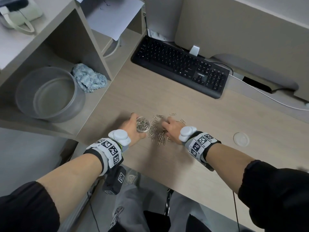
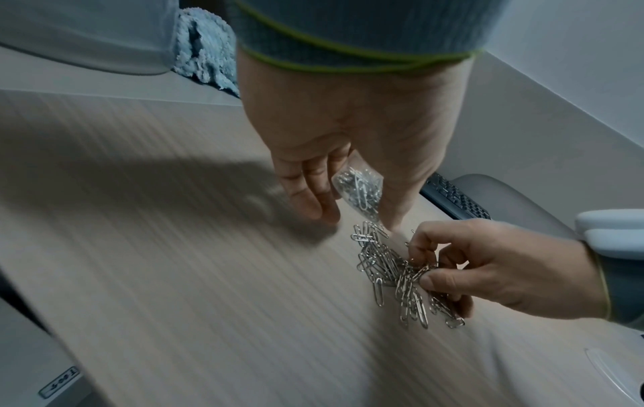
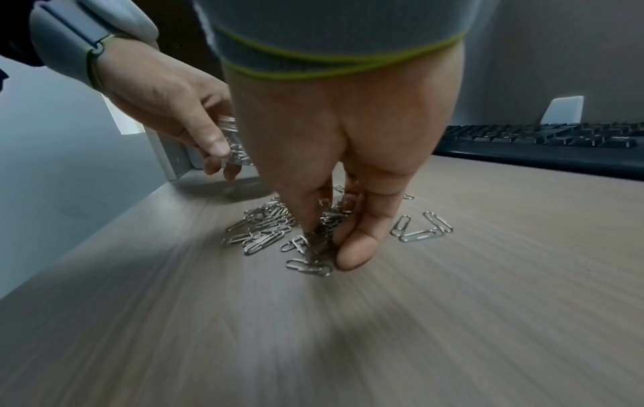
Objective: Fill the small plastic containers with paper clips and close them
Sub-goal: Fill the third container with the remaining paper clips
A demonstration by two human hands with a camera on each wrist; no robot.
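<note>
A small clear plastic container [image 1: 143,125] holding several silver paper clips sits in my left hand [image 1: 133,129], whose fingers and thumb curl round it [image 2: 359,190] just above the desk. A heap of loose paper clips [image 1: 158,133] lies on the desk right of the container. My right hand [image 1: 172,128] is down on that heap, thumb and fingers pinching a bunch of clips [image 3: 315,242]. A clear round lid [image 1: 241,139] lies flat on the desk to the right of my right wrist.
A black keyboard [image 1: 180,66] lies at the back of the desk. On the left, a shelf unit holds a large clear round tub [image 1: 50,94] and a blue cloth [image 1: 89,77]. A white cable [image 1: 267,97] runs along the right.
</note>
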